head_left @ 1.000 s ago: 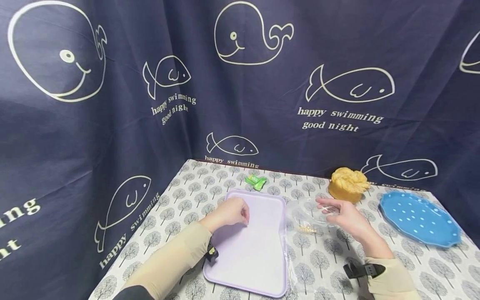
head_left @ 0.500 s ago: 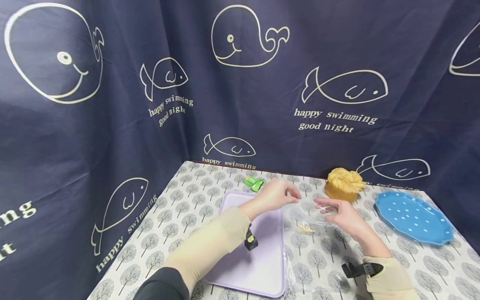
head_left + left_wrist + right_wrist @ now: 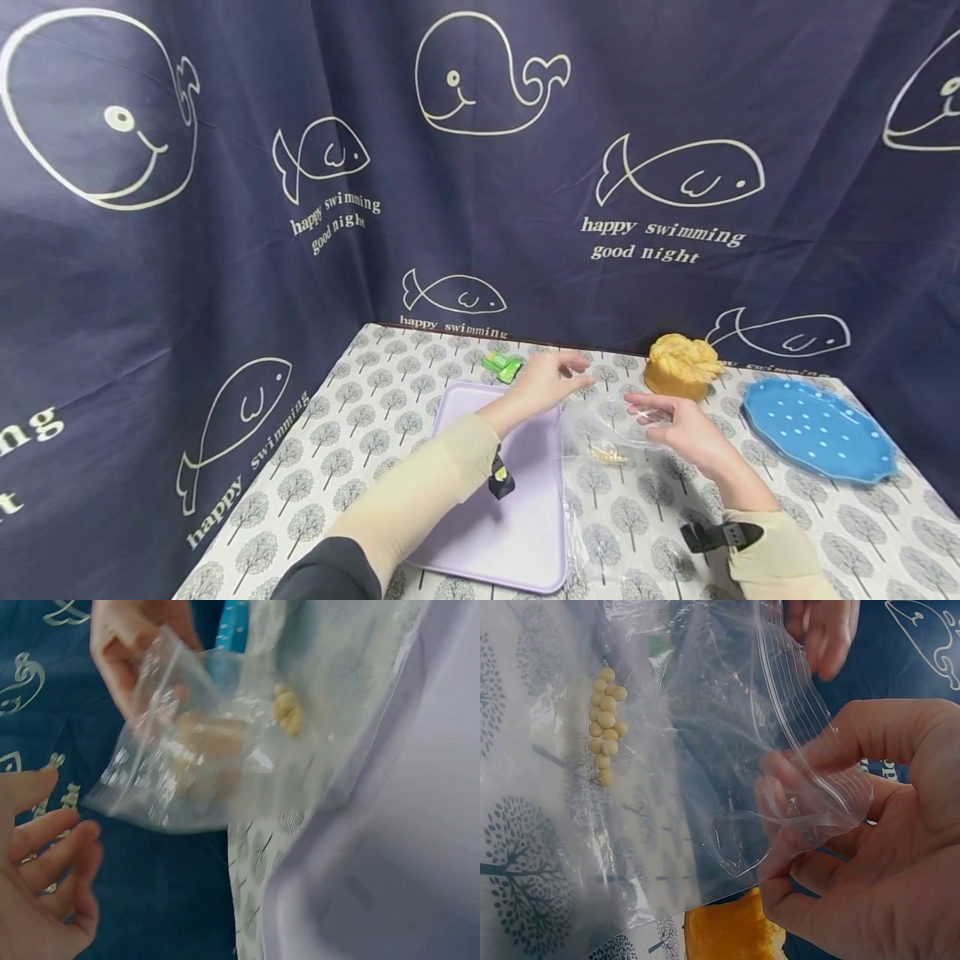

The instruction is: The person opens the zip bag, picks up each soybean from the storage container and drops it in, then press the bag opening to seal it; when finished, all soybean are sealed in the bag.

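My right hand (image 3: 686, 427) grips the mouth of a clear zip bag (image 3: 712, 742), fingers curled at its top corner. Low in the bag lies a small cluster of pale yellow round beans (image 3: 606, 724), like soybeans. The bag lies on the cloth and its zip end is lifted. My left hand (image 3: 542, 382) hovers over the far right corner of the lilac tray (image 3: 517, 533), left of the bag mouth. In the left wrist view its fingers (image 3: 49, 851) are loosely spread, apart from the bag, with nothing between them.
Behind the tray lies a small green packet (image 3: 501, 367). A yellow bread-like roll (image 3: 678, 367) stands beyond the right hand, and a blue dotted plate (image 3: 821, 429) sits at the right. A dark blue curtain (image 3: 525, 208) hangs behind the table.
My left hand has moved from over the tray rightward to the bag mouth, then drawn slightly back with its fingers parted. The right hand stays on the bag.
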### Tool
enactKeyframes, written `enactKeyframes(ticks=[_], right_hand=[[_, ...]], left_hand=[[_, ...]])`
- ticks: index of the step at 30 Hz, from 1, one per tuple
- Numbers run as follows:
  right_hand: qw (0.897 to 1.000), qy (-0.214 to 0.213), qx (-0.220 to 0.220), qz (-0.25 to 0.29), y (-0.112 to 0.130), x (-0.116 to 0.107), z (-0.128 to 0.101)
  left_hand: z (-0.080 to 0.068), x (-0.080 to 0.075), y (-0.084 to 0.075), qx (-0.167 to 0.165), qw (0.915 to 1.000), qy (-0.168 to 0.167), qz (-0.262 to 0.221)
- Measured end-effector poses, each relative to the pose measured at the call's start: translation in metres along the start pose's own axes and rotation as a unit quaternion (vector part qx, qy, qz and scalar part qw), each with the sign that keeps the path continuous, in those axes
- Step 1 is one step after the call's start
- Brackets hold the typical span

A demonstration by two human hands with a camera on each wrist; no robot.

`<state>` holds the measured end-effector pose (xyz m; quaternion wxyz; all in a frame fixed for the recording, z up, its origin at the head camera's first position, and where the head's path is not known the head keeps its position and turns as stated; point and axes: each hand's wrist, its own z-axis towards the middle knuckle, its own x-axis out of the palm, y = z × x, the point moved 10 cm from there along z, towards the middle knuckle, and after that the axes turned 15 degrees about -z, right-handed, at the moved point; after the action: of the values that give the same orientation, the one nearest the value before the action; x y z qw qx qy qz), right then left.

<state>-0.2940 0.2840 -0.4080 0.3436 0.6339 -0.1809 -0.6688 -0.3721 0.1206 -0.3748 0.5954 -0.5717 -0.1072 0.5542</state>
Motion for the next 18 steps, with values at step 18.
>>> enactKeyframes(ticks=[18], right_hand=[[0.999, -0.032, -0.016, 0.034, -0.002, -0.01, 0.001]], left_hand=[[-0.026, 0.005, 0.021, -0.014, 0.9995, 0.026, 0.009]])
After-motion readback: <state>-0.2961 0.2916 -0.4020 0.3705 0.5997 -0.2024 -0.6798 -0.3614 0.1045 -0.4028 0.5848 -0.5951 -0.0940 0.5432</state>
